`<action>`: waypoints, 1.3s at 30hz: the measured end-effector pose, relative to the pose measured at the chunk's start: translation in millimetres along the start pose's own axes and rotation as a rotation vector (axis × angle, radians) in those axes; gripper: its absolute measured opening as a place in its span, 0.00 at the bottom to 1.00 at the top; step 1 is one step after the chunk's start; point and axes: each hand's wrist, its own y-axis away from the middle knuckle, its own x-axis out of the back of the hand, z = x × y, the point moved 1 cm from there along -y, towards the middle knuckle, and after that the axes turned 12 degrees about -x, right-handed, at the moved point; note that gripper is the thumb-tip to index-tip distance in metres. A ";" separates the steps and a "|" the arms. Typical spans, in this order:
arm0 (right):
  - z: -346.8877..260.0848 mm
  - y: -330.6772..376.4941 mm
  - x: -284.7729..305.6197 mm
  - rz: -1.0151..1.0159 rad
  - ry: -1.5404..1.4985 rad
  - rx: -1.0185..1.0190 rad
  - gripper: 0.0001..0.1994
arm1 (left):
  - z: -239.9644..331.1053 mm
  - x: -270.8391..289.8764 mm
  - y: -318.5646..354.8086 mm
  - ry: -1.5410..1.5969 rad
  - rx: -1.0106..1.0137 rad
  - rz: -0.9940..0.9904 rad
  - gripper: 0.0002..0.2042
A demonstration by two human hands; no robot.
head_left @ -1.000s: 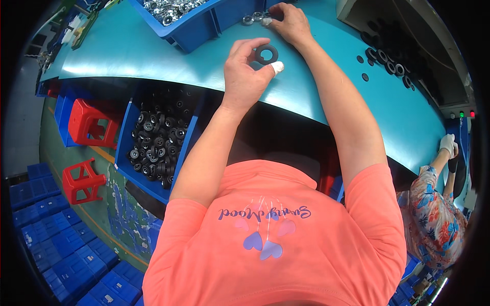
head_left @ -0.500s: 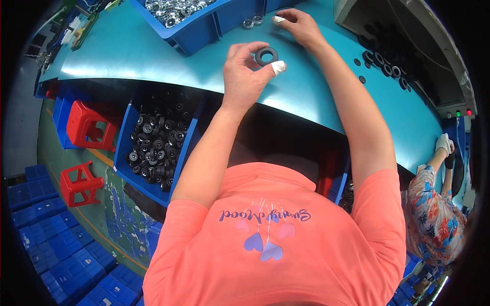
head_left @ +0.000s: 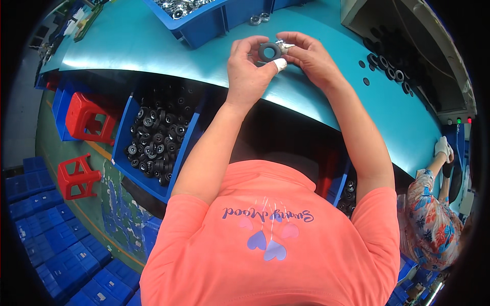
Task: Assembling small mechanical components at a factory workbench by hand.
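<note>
Over the near edge of the blue-green table [head_left: 148, 57], my left hand [head_left: 244, 74] pinches a black rubber ring [head_left: 262, 51] between its fingers and its white-wrapped thumb. The ring's open side faces up toward me. My right hand [head_left: 317, 61] is closed on a small shiny hub [head_left: 280, 43], partly covered by its fingertips, and holds it against or right beside the ring's right side; whether the two touch is not clear. Beyond my hands, two loose shiny hubs [head_left: 260, 18] lie beside a blue bin [head_left: 206, 28] of similar hubs.
Black rings [head_left: 390, 73] spill from a housing [head_left: 352, 13] at the right. Below the table, a blue crate [head_left: 121, 135] holds many black wheels [head_left: 158, 138]. Red stools [head_left: 79, 115] and stacked blue boxes [head_left: 76, 260] stand at left. A co-worker's gloved hand [head_left: 443, 148] is far right.
My right hand has come back from the loose hubs toward my left hand and now holds a shiny hub at the ring. My left hand keeps the ring in nearly the same place.
</note>
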 end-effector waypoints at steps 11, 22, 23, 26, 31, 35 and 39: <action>6.3 -3.9 4.2 0.032 0.194 0.054 0.25 | 3.1 -4.4 0.0 -0.059 -0.085 0.003 0.23; 9.2 -5.6 2.5 0.047 0.302 0.110 0.24 | -6.1 -3.4 -0.3 0.004 -0.109 0.019 0.24; 10.0 -6.1 2.4 0.046 0.298 0.105 0.24 | -6.5 -3.0 -0.4 -0.008 -0.111 0.015 0.24; 11.6 -6.5 2.4 0.049 0.286 0.103 0.23 | -8.2 -1.8 -0.6 -0.030 -0.108 0.004 0.24; 6.2 -1.9 -0.3 0.064 0.253 0.116 0.22 | -6.8 -1.8 -1.7 0.031 -0.065 0.019 0.24; 1.4 1.7 -0.2 0.060 0.227 0.118 0.22 | -5.7 -2.8 -2.0 0.053 -0.057 0.026 0.24; 2.6 1.3 3.2 0.058 0.206 0.123 0.21 | -6.3 -5.4 -1.9 0.069 -0.061 0.026 0.24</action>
